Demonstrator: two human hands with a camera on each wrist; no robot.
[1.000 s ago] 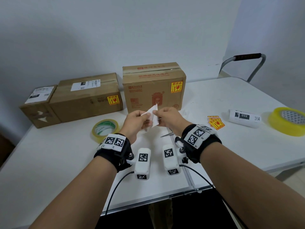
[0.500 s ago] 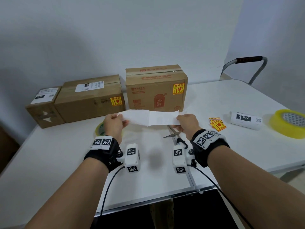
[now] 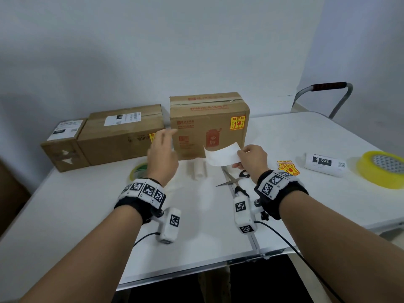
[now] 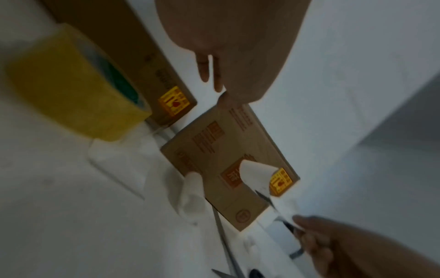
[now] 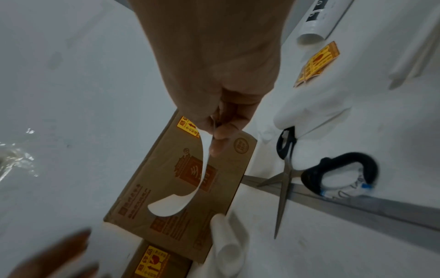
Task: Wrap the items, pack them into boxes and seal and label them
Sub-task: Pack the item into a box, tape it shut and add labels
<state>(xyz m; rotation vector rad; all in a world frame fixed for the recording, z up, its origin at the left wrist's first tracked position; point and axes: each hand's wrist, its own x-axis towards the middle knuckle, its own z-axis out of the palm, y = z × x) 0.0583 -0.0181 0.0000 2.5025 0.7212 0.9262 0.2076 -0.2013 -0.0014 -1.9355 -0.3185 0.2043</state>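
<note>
White paper is what we have in hand: a label peeled free and pinched at one end between the thumb and fingers of our right hand, its free end curling in the air in front of the tall box. We judge the step to be labelling, with three cardboard boxes lined up at the back of the worktop, all closed; the two to the left already carry white shipping labels on top, and the tall box shows only a yellow fragile sticker on its front. So the label most likely belongs on that tall box. The curled strip lying on the worktop just in front of the box looks like discarded backing, though we cannot be sure. Our left hand holds nothing: it hangs above the worktop with fingers spread and reaching forward toward the gap between the middle box and the tall box, blurred in the head view. The right forearm is raised and angled inward, wrist above the scissors. The next move calls for steadying the box with the free hand, bringing the label flat over a bare face, and smoothing it from one edge so it does not crease or stick to itself. Both tape rolls lie idle at the sides.
</note>
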